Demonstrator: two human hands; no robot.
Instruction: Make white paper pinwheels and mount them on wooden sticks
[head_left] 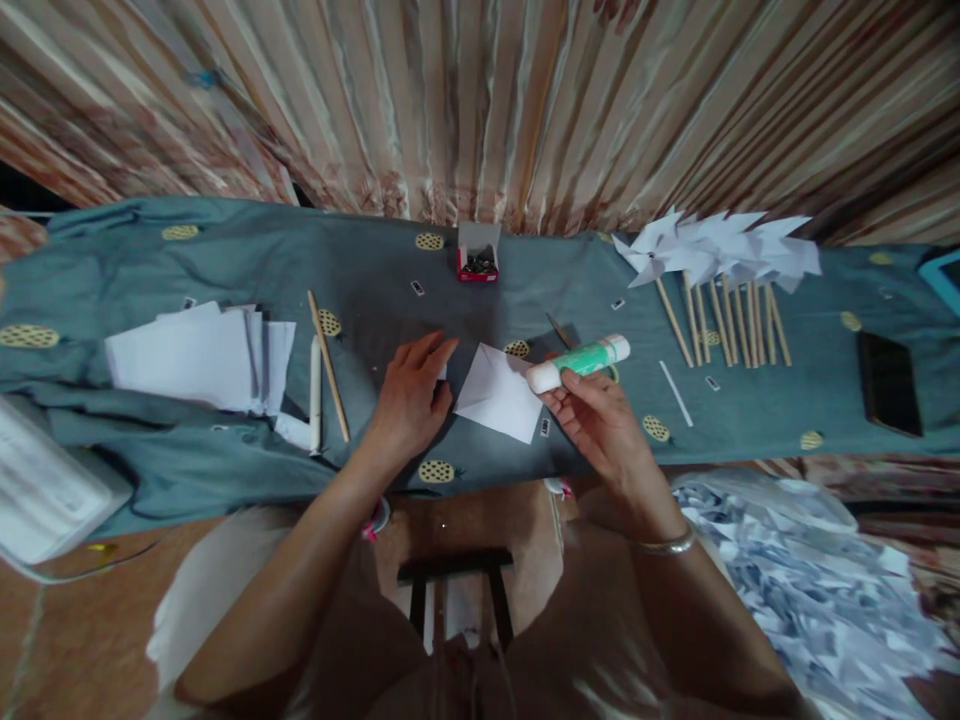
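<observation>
A white square of paper (pixel 499 395) lies on the green cloth between my hands, with fold lines in it. My right hand (pixel 600 415) grips a green and white glue stick (pixel 585 362), held tilted over the paper's right corner. To the left of the paper, my left hand (pixel 412 390) rests palm down on the cloth with its fingers apart; a small pale bit shows beside its fingers. Behind the glue stick lies a thin pointed tool (pixel 559 330), partly hidden.
Paper sheets (pixel 187 360), a white tube (pixel 315 395) and a wooden stick (pixel 328 365) lie left. A red box (pixel 478 262) of small dark pieces stands behind. Paper pinwheels (pixel 727 250) on sticks and a phone (pixel 890 385) are right. Below right sits a bag of folded paper (pixel 810 580).
</observation>
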